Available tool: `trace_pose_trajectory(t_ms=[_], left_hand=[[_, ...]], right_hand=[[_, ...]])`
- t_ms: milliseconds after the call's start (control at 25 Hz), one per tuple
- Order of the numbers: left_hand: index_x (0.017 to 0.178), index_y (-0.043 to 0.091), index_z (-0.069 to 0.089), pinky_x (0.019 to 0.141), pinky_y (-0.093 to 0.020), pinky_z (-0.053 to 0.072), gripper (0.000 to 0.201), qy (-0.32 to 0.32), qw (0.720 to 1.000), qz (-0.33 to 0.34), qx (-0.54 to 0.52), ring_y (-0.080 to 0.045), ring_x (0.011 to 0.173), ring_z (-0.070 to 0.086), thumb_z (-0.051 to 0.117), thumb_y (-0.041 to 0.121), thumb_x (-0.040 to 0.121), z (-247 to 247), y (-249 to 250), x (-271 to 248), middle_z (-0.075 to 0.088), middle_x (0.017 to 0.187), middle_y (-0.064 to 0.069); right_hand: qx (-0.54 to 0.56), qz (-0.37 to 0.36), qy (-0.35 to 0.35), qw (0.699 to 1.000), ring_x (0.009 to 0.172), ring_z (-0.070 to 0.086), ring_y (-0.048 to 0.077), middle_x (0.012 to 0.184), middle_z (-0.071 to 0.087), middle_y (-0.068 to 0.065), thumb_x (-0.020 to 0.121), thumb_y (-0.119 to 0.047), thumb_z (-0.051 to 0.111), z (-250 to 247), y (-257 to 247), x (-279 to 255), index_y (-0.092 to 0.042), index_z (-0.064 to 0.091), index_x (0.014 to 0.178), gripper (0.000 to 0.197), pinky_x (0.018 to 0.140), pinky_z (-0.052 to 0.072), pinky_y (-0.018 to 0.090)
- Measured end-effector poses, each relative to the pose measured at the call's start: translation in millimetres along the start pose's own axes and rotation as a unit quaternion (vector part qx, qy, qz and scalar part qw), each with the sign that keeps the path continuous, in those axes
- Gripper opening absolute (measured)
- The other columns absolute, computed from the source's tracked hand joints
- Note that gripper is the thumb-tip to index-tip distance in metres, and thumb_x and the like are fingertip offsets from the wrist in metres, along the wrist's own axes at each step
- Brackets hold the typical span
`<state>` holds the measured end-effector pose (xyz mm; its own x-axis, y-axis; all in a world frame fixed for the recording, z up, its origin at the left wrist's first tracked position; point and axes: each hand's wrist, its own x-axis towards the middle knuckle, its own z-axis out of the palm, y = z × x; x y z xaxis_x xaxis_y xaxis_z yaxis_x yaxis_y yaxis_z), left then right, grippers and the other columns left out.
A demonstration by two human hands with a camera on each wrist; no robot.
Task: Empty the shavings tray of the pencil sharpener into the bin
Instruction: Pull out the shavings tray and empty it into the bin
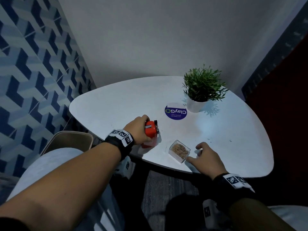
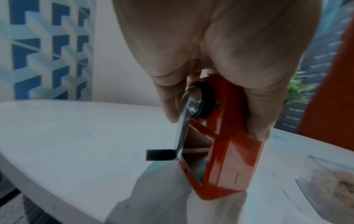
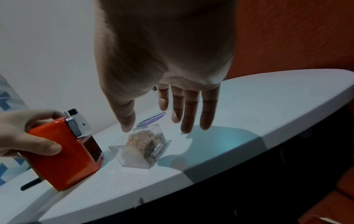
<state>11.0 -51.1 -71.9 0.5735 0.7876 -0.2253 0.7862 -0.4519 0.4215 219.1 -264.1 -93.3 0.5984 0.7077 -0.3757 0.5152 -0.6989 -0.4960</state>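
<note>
My left hand grips the orange pencil sharpener from above and holds it tilted on the white table. Seen from the left wrist, the sharpener shows its metal crank and an empty tray slot. The clear shavings tray full of brown shavings stands alone near the table's front edge. My right hand hovers just right of it, fingers spread and straight, holding nothing. The right wrist view shows the tray below those fingers, beside the sharpener. A beige bin stands on the floor, left of the table.
A potted green plant in a white pot stands at the table's back right. A round purple sticker lies in front of it. A blue patterned wall is on the left, a dark red panel on the right. My knees are below the table edge.
</note>
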Motion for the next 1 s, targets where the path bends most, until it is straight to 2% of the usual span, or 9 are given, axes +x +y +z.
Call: trace_pose_trajectory(t_ms=[80,160,320,440,600,720,800,880,1000], left_hand=[[0.128,0.023,0.049,0.079,-0.034,0.05,0.081,-0.009,1.0,0.003,-0.002,-0.029,0.098,0.064,0.093,0.033,0.06,3.0,-2.9,0.1,0.058,0.119,-0.007],[0.135,0.025,0.046,0.084,-0.037,0.052,0.088,-0.013,1.0,0.001,-0.003,-0.031,0.105,0.064,0.092,0.035,0.061,4.2,-6.0,-0.4,0.056,0.125,-0.008],[0.152,0.031,0.033,0.104,-0.047,0.051,0.108,-0.004,1.0,0.001,-0.015,-0.033,0.127,0.056,0.092,0.039,0.062,-4.0,-4.2,-8.4,0.048,0.144,-0.01],[0.154,0.033,0.034,0.112,-0.047,0.045,0.107,0.036,0.998,0.038,-0.025,-0.031,0.138,0.047,0.091,0.04,0.063,-17.1,8.9,-21.5,0.041,0.154,-0.009],[0.15,0.03,0.045,0.117,-0.044,0.038,0.098,0.065,0.991,0.116,-0.03,-0.027,0.145,0.039,0.083,0.053,0.063,-31.6,34.0,-46.5,0.043,0.154,-0.006],[0.154,0.031,0.04,0.122,-0.047,0.032,0.105,0.043,0.984,0.173,0.006,-0.029,0.154,0.027,0.087,0.054,0.062,-36.2,53.0,-63.4,0.04,0.16,-0.003],[0.156,0.03,0.035,0.115,-0.04,0.041,0.107,0.027,0.98,0.197,0.003,-0.026,0.143,0.045,0.091,0.045,0.066,-39.7,63.5,-69.3,0.044,0.157,-0.001],[0.154,0.034,0.035,0.102,-0.037,0.053,0.103,0.01,0.979,0.198,-0.045,-0.022,0.119,0.066,0.091,0.037,0.068,-48.4,73.9,-75.8,0.053,0.151,0.0],[0.141,0.031,0.051,0.096,-0.042,0.057,0.084,0.011,0.97,0.209,-0.12,-0.017,0.109,0.071,0.092,0.028,0.069,-69.3,82.8,-88.8,0.067,0.132,0.004]], right_hand=[[0.025,0.002,-0.016,1.0,0.12,0.067,0.024,0.142,0.066,0.006,0.067,-0.048,0.086,6.3,-2.8,3.8,-0.022,0.052,0.139,0.084,0.09,0.053,0.034],[0.019,-0.004,-0.029,0.999,0.125,0.065,0.025,0.145,0.063,0.007,0.064,-0.048,0.088,12.7,-7.7,6.4,-0.021,0.049,0.145,0.094,0.093,0.052,0.033],[0.004,-0.01,-0.016,1.0,0.12,0.067,0.028,0.139,0.066,0.009,0.071,-0.036,0.087,20.3,-18.8,7.4,-0.016,0.053,0.143,0.081,0.09,0.051,0.03],[-0.019,-0.017,-0.01,1.0,0.115,0.069,0.028,0.132,0.072,0.007,0.074,-0.032,0.081,18.4,-22.2,3.3,-0.017,0.06,0.135,0.067,0.093,0.057,0.034],[-0.02,-0.045,0.02,0.999,0.109,0.071,0.026,0.126,0.075,0.004,0.066,-0.042,0.077,-1.4,-34.8,-14.6,-0.022,0.064,0.133,0.071,0.088,0.058,0.034],[0.009,-0.119,0.052,0.991,0.108,0.069,0.022,0.128,0.07,-0.001,0.067,-0.046,0.076,-28.7,-56.8,-38.3,-0.024,0.062,0.132,0.07,0.088,0.056,0.034],[0.031,-0.169,0.067,0.983,0.099,0.068,0.018,0.123,0.066,-0.006,0.069,-0.044,0.076,-47.4,-70.7,-58.0,-0.027,0.06,0.13,0.065,0.086,0.057,0.035],[0.043,-0.207,0.078,0.974,0.094,0.066,0.014,0.12,0.063,-0.01,0.07,-0.042,0.076,-63.9,-80.0,-76.9,-0.031,0.059,0.129,0.063,0.085,0.058,0.037],[0.069,-0.249,0.095,0.961,0.093,0.066,0.01,0.12,0.063,-0.011,0.072,-0.037,0.078,-82.6,-87.1,-98.5,-0.033,0.058,0.129,0.061,0.084,0.059,0.037]])
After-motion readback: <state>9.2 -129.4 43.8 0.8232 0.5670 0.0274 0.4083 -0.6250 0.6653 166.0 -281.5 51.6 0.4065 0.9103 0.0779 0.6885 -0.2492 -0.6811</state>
